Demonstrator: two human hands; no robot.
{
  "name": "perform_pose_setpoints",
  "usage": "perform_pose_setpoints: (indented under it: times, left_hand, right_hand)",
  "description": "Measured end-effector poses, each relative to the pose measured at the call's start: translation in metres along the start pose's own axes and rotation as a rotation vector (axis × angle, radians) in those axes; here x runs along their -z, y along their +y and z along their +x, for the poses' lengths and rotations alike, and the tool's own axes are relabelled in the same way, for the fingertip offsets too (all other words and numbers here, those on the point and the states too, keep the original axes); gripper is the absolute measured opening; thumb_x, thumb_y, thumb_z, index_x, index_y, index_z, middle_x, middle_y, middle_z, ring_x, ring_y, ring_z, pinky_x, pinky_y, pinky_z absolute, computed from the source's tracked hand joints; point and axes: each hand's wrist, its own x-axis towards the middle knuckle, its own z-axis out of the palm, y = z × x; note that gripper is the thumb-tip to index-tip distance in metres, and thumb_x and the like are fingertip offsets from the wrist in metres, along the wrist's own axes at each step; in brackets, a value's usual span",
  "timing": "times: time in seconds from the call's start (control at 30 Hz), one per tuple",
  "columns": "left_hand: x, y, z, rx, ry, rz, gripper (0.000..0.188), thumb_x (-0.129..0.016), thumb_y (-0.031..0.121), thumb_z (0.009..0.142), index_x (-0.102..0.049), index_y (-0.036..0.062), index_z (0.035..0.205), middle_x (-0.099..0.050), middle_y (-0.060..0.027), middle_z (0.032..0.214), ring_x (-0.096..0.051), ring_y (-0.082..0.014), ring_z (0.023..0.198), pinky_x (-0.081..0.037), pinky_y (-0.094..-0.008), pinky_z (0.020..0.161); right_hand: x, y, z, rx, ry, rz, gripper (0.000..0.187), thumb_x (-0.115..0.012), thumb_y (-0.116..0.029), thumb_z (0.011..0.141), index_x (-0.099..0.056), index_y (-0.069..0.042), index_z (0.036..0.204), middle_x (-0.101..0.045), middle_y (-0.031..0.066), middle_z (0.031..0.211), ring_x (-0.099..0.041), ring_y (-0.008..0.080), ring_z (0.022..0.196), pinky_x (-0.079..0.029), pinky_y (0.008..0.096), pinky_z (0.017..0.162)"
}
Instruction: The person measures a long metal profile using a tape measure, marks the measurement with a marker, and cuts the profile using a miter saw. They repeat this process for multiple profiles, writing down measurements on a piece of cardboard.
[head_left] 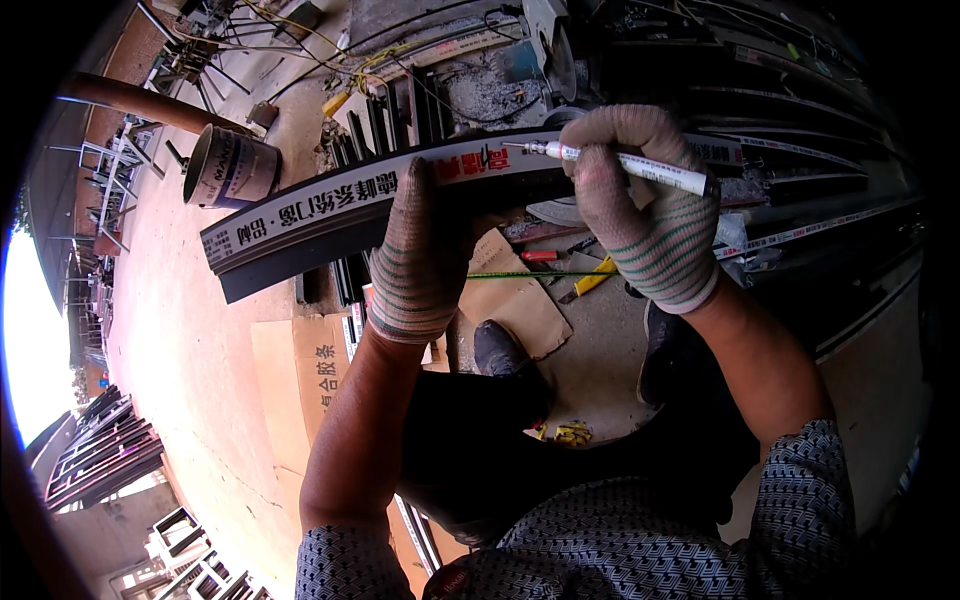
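A long dark metal profile (300,225) with a pale printed film along its face lies across the view, its near-left end in mid-air. My left hand (415,265), in a striped knit glove, is wrapped round it with the thumb laid on the film. Gloved as well, my right hand (655,240) pinches a white marker pen (665,174) between thumb and fingers. The pen's thin tip points left over the printed face; whether it touches cannot be made out. A thin green line (540,274) runs across below the profile, between my hands.
Many long dark profiles (800,150) lie to the right. A machine with a round disc (560,65) stands at the far side. On the floor are a yellow-handled knife (594,279), a red tool (540,256) and cardboard (290,375). A bucket (235,170) stands left.
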Motion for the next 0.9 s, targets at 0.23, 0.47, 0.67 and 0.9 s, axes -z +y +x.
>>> perform_pose_setpoints:
  times: [0.23,0.47,0.67,0.9]
  left_hand:
    - [-0.003,0.007,-0.001,0.031,-0.034,-0.062,0.065,-0.050,0.055,0.104,-0.058,-0.0022,0.134,-0.068,-0.0215,0.126,-0.066,-0.0328,0.119,-0.048,-0.0468,0.109]
    - [-0.005,0.009,0.001,0.089,-0.064,-0.176,0.066,-0.048,0.056,0.104,-0.057,-0.0012,0.135,-0.068,-0.0206,0.127,-0.065,-0.0330,0.120,-0.046,-0.0474,0.111]
    - [-0.005,0.010,-0.002,0.042,-0.076,-0.101,0.066,-0.048,0.057,0.104,-0.057,-0.0007,0.137,-0.067,-0.0207,0.128,-0.065,-0.0335,0.120,-0.045,-0.0477,0.111]
    - [-0.005,0.011,0.002,0.115,-0.069,-0.237,0.066,-0.049,0.057,0.104,-0.057,-0.0005,0.136,-0.068,-0.0201,0.127,-0.065,-0.0322,0.120,-0.046,-0.0468,0.110]
  right_hand:
    - [-0.002,-0.002,0.000,-0.020,-0.006,0.008,0.009,-0.066,-0.013,0.100,-0.067,-0.006,0.106,-0.070,0.0033,0.091,-0.069,0.0090,0.081,-0.059,0.0243,0.071]
    - [0.001,-0.002,0.001,-0.025,-0.058,0.022,0.009,-0.066,-0.013,0.100,-0.067,-0.006,0.105,-0.071,0.0033,0.091,-0.069,0.0092,0.081,-0.060,0.0248,0.072]
    - [-0.001,0.000,0.001,-0.017,-0.018,0.024,0.010,-0.067,-0.014,0.099,-0.066,-0.006,0.105,-0.070,0.0032,0.091,-0.068,0.0082,0.081,-0.059,0.0242,0.072]
    - [0.003,0.001,0.000,-0.011,-0.071,0.048,0.009,-0.066,-0.011,0.099,-0.066,-0.004,0.104,-0.070,0.0037,0.090,-0.066,0.0074,0.078,-0.057,0.0233,0.070]
